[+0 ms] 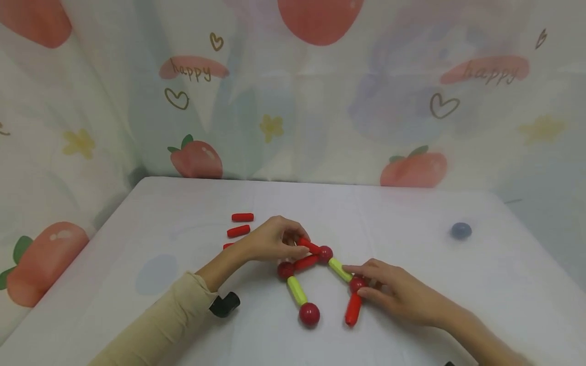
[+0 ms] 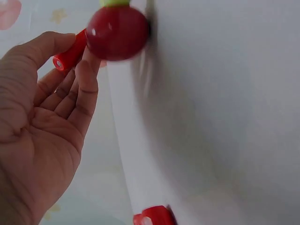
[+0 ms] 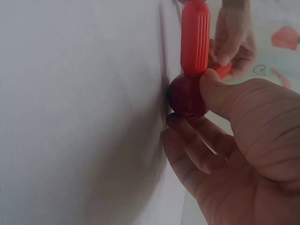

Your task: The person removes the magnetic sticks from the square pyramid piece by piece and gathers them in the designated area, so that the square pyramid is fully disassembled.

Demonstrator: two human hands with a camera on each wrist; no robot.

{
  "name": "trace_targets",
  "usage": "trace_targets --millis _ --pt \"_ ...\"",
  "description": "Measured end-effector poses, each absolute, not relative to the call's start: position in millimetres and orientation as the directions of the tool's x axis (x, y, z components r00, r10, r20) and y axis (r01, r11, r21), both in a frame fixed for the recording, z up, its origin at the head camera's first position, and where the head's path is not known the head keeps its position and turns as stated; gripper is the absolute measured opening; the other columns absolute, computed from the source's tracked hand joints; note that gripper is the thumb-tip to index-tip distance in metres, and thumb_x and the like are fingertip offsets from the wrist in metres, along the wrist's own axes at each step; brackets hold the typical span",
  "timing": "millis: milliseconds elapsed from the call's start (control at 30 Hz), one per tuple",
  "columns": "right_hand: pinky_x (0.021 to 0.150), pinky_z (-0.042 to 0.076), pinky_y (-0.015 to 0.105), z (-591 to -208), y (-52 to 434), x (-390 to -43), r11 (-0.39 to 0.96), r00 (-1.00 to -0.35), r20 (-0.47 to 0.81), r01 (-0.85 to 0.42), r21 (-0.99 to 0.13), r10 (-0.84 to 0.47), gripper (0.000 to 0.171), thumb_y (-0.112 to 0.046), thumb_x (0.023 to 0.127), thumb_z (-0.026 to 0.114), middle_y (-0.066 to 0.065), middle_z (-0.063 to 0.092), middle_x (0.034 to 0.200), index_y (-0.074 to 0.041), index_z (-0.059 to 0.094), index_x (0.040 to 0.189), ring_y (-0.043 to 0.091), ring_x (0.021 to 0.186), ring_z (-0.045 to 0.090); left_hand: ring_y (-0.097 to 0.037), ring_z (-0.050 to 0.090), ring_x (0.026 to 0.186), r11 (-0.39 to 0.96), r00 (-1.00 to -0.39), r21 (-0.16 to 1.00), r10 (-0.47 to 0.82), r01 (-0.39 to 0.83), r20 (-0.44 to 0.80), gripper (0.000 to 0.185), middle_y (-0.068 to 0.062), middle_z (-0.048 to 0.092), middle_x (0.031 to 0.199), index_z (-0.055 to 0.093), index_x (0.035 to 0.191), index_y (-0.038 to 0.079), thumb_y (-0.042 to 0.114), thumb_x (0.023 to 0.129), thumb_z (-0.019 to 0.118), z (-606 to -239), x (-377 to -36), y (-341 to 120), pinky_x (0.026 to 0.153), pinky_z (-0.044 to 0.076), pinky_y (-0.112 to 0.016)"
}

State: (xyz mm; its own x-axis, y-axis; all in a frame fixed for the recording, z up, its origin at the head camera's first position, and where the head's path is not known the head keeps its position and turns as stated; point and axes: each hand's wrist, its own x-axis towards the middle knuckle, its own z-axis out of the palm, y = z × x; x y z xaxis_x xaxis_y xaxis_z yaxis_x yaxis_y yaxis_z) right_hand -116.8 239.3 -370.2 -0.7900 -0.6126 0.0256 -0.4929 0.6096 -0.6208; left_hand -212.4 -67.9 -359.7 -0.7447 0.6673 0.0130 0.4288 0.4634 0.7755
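My left hand pinches a red rod between thumb and fingers; its far end meets a red ball. From that ball, a second red rod runs to another ball, then a yellow-green rod to a near ball. Another yellow-green rod slants right to a ball. That ball is held between thumb and fingers of my right hand, its index finger reaching along the yellow-green rod. A red rod points from it towards me.
Loose red rods lie behind my left forearm, one partly covered by it. A black object sits beside the left sleeve. Far right on the white table is a blue-grey oval. A printed curtain stands behind.
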Motion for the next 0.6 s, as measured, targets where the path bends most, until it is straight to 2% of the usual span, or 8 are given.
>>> trace_targets --millis 233,400,600 --pt "0.078 0.053 0.023 -367 246 -121 0.625 -0.795 -0.048 -0.437 -0.647 -0.605 0.049 -0.043 0.101 0.061 -0.013 0.061 0.111 -0.024 0.057 0.147 0.004 0.095 0.057 -0.012 0.065 0.073 0.396 -0.728 0.805 0.682 0.442 0.065 0.022 0.001 0.072 0.093 0.071 0.109 0.008 0.005 0.088 0.077 -370 -216 -70 0.071 0.058 -0.025" --pt "0.076 0.052 0.022 -368 247 -120 0.608 -0.794 -0.031 -0.440 -0.661 -0.607 0.048 -0.041 0.101 0.061 -0.012 0.061 0.111 -0.022 0.058 0.146 0.004 0.094 0.057 -0.011 0.064 0.078 0.425 -0.760 0.772 0.641 0.473 0.112 0.022 0.003 0.070 0.091 0.068 0.103 0.010 0.008 0.086 0.082 -378 -214 -65 0.075 0.057 -0.022" --pt "0.078 0.052 0.022 -369 245 -120 0.609 -0.789 -0.021 -0.457 -0.649 -0.615 0.049 -0.043 0.101 0.061 -0.012 0.061 0.111 -0.023 0.058 0.146 0.004 0.096 0.056 -0.010 0.062 0.075 0.494 -0.813 0.735 0.568 0.464 0.130 0.026 0.005 0.067 0.085 0.064 0.100 0.012 0.013 0.084 0.085 -383 -206 -66 0.071 0.056 -0.021"
